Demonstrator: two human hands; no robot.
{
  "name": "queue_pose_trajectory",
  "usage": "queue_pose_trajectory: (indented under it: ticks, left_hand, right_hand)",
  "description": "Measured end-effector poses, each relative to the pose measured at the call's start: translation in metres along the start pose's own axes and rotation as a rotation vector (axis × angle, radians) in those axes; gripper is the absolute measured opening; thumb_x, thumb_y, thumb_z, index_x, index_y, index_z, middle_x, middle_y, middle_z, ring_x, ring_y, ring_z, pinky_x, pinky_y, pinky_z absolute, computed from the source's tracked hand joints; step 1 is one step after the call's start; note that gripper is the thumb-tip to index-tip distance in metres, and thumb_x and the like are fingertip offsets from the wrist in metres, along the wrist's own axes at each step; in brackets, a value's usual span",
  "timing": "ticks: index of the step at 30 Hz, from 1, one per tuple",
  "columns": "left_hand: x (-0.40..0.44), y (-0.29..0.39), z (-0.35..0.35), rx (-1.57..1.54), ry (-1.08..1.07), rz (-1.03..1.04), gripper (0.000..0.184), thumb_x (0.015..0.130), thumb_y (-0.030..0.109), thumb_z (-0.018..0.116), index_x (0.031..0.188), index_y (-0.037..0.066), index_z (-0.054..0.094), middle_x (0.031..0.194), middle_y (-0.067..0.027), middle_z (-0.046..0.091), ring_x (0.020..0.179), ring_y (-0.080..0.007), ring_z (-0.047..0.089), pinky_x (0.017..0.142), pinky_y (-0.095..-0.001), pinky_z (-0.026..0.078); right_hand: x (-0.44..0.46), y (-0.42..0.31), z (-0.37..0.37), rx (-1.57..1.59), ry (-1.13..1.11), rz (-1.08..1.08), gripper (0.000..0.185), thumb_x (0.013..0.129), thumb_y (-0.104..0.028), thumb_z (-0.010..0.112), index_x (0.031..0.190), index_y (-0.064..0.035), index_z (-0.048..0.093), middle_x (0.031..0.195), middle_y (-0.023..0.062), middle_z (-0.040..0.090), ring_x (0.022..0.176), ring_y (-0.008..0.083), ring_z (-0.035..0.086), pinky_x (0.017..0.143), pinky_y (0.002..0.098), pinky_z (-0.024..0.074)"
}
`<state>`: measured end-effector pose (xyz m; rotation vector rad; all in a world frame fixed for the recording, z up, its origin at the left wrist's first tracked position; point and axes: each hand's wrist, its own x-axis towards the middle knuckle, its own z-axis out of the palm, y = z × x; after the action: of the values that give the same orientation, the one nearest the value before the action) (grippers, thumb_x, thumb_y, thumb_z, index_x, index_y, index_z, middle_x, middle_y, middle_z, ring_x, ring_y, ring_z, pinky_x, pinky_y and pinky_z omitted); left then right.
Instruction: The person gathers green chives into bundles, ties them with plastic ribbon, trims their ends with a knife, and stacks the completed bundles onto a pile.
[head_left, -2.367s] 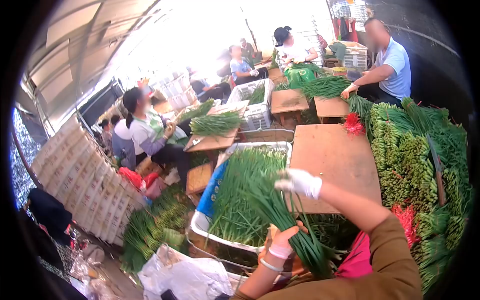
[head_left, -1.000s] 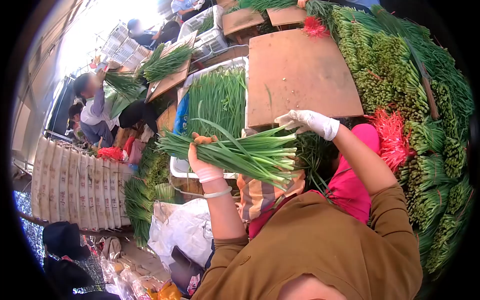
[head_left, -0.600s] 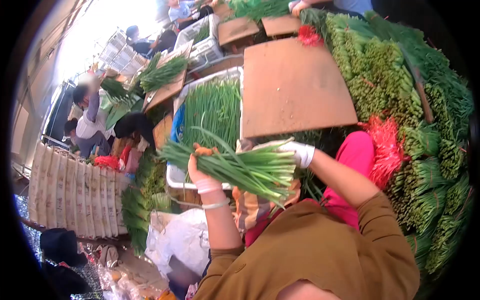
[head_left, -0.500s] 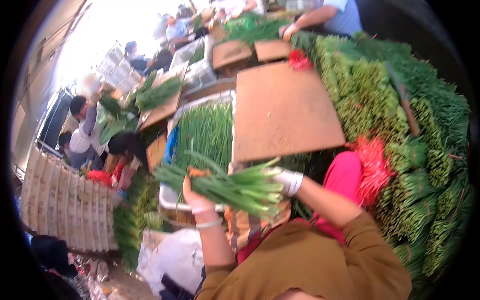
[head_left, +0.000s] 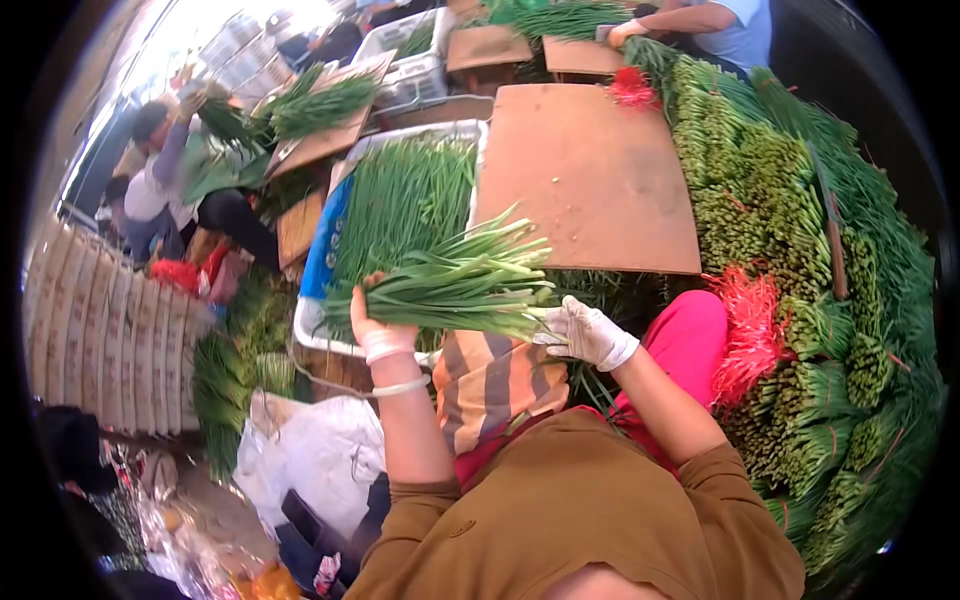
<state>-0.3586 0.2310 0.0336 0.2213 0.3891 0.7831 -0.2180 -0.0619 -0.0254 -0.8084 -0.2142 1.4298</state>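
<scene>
A loose bunch of green chives lies across my left hand, pale stem ends pointing right. The bare fingers of that hand are wrapped round the leafy end. My right hand, in a thin white glove, is at the stem ends with its fingers curled in a pinch. A thin green blade seems to be between those fingers and hangs below them. Just beyond the bunch, a white crate holds more chives laid lengthwise.
A brown board stands ahead of me. Bundled chives are stacked along my right, with a long-bladed tool on them and red ties beside my knee. Co-workers sit at left and far right. Stacked crates stand left.
The view has shifted. The bunch's stem ends are now less covered by my right hand, which has moved lower and slightly away from them. My left hand keeps its hold.
</scene>
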Motion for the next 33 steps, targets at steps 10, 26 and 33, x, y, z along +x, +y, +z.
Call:
queue_pose_trajectory:
  ticks: [10, 26, 33]
  left_hand:
    - [-0.023, -0.006, 0.025, 0.002, -0.375, -0.155, 0.042, 0.086, 0.024, 0.061, 0.123, 0.008, 0.048, 0.091, 0.0030, 0.060, 0.082, -0.0139, 0.057, 0.086, -0.0364, 0.046]
    - [-0.002, -0.163, 0.122, 0.457, -0.385, -0.205, 0.025, 0.077, 0.005, 0.071, 0.100, 0.000, 0.063, 0.087, -0.0076, 0.066, 0.075, -0.0201, 0.063, 0.069, -0.0349, 0.053]
    - [0.044, -0.183, 0.204, 0.317, -0.468, -0.087, 0.024, 0.080, 0.007, 0.067, 0.102, 0.005, 0.059, 0.094, -0.0096, 0.063, 0.088, -0.0246, 0.061, 0.075, -0.0409, 0.051]
  right_hand:
    - [0.031, -0.044, 0.056, 0.207, -0.359, 0.089, 0.065, 0.091, -0.051, 0.051, 0.137, -0.0074, 0.039, 0.126, 0.0130, 0.055, 0.116, 0.0228, 0.054, 0.095, 0.0402, 0.0466]
    - [0.007, -0.104, 0.080, -0.606, 0.354, -0.426, 0.074, 0.070, -0.009, 0.079, 0.133, -0.0002, 0.039, 0.112, 0.0061, 0.058, 0.097, 0.0135, 0.056, 0.086, 0.0269, 0.0476]
    - [0.004, -0.164, 0.004, -1.022, 0.594, -0.673, 0.041, 0.073, -0.011, 0.076, 0.108, -0.0026, 0.056, 0.091, 0.0036, 0.063, 0.078, 0.0110, 0.057, 0.070, 0.0264, 0.0494]
